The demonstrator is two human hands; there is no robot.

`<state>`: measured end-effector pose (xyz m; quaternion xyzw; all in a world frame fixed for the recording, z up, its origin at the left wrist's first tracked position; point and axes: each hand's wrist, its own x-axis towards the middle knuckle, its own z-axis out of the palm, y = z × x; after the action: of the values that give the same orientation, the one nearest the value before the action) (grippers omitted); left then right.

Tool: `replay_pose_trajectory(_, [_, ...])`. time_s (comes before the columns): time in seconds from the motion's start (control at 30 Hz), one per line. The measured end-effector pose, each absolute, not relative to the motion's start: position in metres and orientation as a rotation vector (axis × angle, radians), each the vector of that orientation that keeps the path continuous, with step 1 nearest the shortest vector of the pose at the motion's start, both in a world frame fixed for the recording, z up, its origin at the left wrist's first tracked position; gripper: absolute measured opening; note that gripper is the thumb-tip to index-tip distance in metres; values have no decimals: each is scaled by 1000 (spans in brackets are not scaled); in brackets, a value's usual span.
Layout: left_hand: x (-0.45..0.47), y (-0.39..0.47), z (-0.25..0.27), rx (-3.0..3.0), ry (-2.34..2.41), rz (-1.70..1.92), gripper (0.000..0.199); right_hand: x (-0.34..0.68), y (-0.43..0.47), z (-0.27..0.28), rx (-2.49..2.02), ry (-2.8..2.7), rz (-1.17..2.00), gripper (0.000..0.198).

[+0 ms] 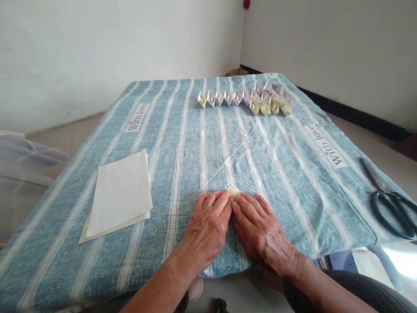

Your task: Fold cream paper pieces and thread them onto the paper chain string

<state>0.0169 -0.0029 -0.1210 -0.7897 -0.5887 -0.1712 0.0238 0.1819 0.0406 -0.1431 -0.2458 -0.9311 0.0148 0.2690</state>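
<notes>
A small piece of folded cream paper (233, 189) lies on the tablecloth near the front edge, its pointed tip showing beyond my fingers. My left hand (208, 221) grips its left side, fingers together and bent down onto it. From the other side my right hand (257, 224) holds the same paper, fingers close together, with the fingertips of both hands meeting over it. Most of the paper is hidden under my fingers. Left of my hands lie a few flat paper sheets (122, 195), a whitish one over a yellowish one.
Several folded paper pieces (236, 98), pale purple and yellowish, stand in rows at the far side. Black-handled scissors (391, 202) lie at the right edge. A blue striped tablecloth (192, 148) covers the table. Grey fabric (28, 174) is at the left, beside the table.
</notes>
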Motion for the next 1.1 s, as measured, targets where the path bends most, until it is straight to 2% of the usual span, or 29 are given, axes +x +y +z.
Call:
replay_pose_trajectory(0.57, [-4,-6,-123,-2572,-1801,-568,45,180,40,-144,-784,-2485,109,29])
replay_pose_trajectory(1.1, [-10,-8,-126,-2632,-1668,-450,37,179,39,-143,-804,-2539,61,32])
